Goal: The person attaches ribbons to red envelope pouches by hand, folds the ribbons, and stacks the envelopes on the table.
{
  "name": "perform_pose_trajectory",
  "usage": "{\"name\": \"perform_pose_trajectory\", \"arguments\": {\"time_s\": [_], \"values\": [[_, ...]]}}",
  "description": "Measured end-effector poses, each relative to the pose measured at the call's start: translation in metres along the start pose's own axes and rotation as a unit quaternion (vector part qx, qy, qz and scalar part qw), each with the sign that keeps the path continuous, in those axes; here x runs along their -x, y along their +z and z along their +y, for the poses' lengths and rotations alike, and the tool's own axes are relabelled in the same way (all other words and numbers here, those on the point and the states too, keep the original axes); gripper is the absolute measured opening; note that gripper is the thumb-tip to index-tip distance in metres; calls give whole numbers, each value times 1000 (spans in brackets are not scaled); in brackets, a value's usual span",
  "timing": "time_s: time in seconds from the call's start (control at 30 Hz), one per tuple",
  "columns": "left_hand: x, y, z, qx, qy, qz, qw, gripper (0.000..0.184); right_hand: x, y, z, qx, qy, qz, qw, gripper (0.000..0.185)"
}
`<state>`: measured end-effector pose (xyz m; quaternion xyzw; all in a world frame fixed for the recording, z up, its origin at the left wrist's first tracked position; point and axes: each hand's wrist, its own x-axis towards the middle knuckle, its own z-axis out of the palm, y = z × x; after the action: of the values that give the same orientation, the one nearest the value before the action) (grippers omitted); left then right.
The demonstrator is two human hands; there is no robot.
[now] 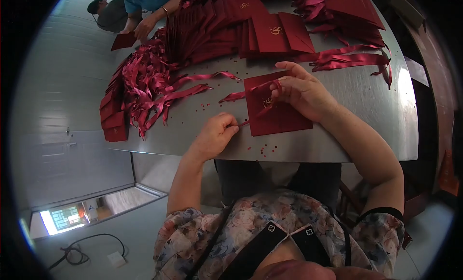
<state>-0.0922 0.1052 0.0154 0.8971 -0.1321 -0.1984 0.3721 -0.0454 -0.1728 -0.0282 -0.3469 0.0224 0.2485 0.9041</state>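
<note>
A dark red bag (282,117) with a gold emblem lies flat on the metal table near its front edge. My left hand (218,134) is closed at the bag's left side, pinching the end of a red ribbon (244,122). Over the upper part of the bag is my right hand (304,93), its thumb and a finger pinched on a red ribbon (278,85) and its other fingers raised. Another ribbon end (234,96) reaches out to the left of the bag.
Stacked red bags (272,34) stand at the back, with more at the right (354,10). A heap of ribbons (144,80) lies at the left. Small red dots (263,149) are scattered on the table (337,147). A co-worker's hand (144,27) holds a bag at the upper left.
</note>
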Motion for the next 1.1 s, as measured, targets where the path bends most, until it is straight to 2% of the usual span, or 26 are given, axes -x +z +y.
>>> {"name": "perform_pose_trajectory", "arguments": {"time_s": [0.07, 0.17, 0.23, 0.27, 0.33, 0.47, 0.53, 0.63, 0.77, 0.83, 0.87, 0.93, 0.97, 1.03, 1.1], "values": [[4, -8, -4, -17, 16, 7, 1000, 9, 1, 3, -1, 9, 1, -12, 1000, 44], [2, -20, -13, -45, -12, 25, 999, 8, 3, 7, -2, 30, 13, -19, 999, 45], [-5, -24, -19, -90, 61, 91, 990, 7, 4, 9, 0, 77, 1, -31, 997, 43], [-10, -24, -21, -89, 60, 93, 990, 7, 4, 8, 0, 77, 2, -32, 997, 43], [-23, -19, -23, -150, 201, 180, 951, 8, 3, 7, 1, 83, -1, -32, 996, 42], [-33, -17, -23, -154, 215, 175, 948, 9, 3, 7, 1, 87, -7, -32, 996, 40], [-35, -16, -26, -133, 141, 132, 972, 11, 4, 7, 1, 80, -5, -22, 997, 39], [-35, -13, -25, -207, 147, 145, 956, 13, 4, 8, 1, 91, -3, -11, 996, 38], [-37, -7, -16, -145, 187, 187, 953, 15, 5, 12, 0, 102, -6, 4, 995, 37], [-38, -6, -11, -66, 80, 202, 974, 21, 5, 10, 1, 92, -11, -6, 996, 37], [-37, -6, -6, -66, 80, 202, 974, 21, 5, 10, 2, 92, -11, -5, 996, 37], [-34, -9, 4, -63, 153, 198, 966, 27, 5, 9, 3, 93, -15, -8, 996, 37], [-35, -10, -2, -64, 153, 198, 966, 27, 4, 8, 3, 92, -15, -8, 996, 37], [-41, -15, -18, -136, 245, 128, 951, 29, 4, 7, 4, 89, -18, -12, 996, 36], [-46, -14, -27, -107, 222, 121, 962, 25, 4, 8, 4, 85, -16, -10, 996, 36]]}}
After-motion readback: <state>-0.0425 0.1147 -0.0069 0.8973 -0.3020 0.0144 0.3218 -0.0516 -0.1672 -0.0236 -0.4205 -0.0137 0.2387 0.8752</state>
